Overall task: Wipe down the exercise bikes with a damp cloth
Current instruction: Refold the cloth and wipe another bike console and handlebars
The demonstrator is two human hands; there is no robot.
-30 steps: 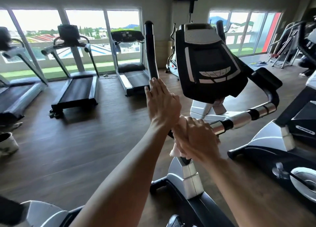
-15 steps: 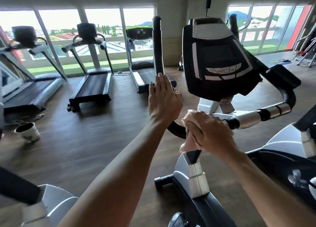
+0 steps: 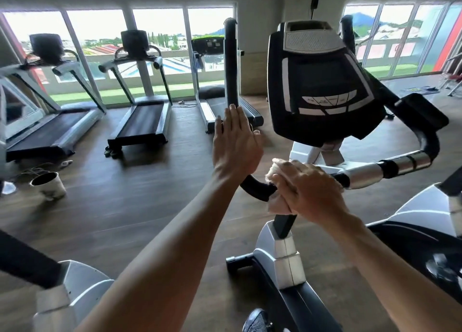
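My right hand (image 3: pixel 310 194) wraps the cloth (image 3: pixel 277 203) round the handlebar (image 3: pixel 257 189), which curves left and up toward my flat, empty left hand (image 3: pixel 235 144), seemingly against the upright grip (image 3: pixel 230 64).

Cloth (image 3: pixel 276 203) mostly under right hand (image 3: pixel 310 191)

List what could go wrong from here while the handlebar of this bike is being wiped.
1. The right hand holds the cloth bunched on the handlebar just below the console; a damp cloth might drip or stray onto its buttons.
2. The left hand lies flat against the upright grip, fingers straight, so it steadies little if the bike shifts.
3. A cup stands on the floor to the left, easy to kick when moving on.
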